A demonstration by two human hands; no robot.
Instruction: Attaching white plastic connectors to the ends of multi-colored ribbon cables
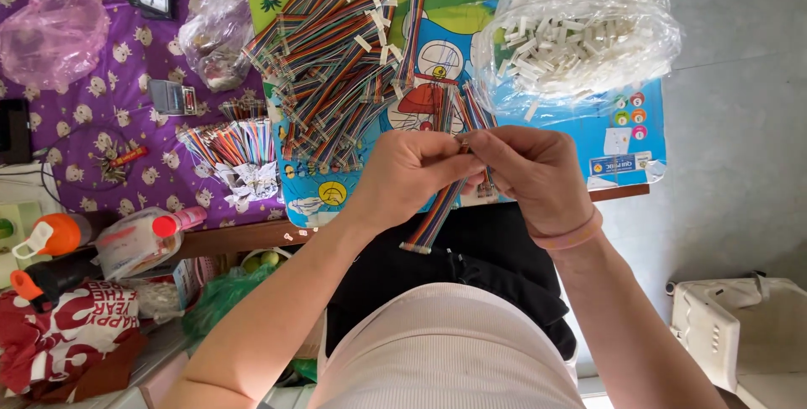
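- Nearest, at bottom centre: pale ribbed top and dark lap, forearms reaching away toward the desk (252, 237).
- Just beyond: left hand (403, 175) and right hand (538, 175) close together, fingers (496, 147) of both pinched on one rainbow ribbon cable (433, 216), its loose end hanging toward the lap.
- Seemingly midway through: big heap of ribbon cables (336, 64) piled on the cartoon calendar board (626, 136), smaller sorted bunch (231, 142) to its left.
- Far right: clear bag of white connectors (580, 35), full and open.
- Far left on the purple patterned cloth (101, 73): pink plastic bag (50, 35), knotted clear bag (214, 39).
- Near left: orange-capped bottle (55, 235), red printed bag (76, 325).
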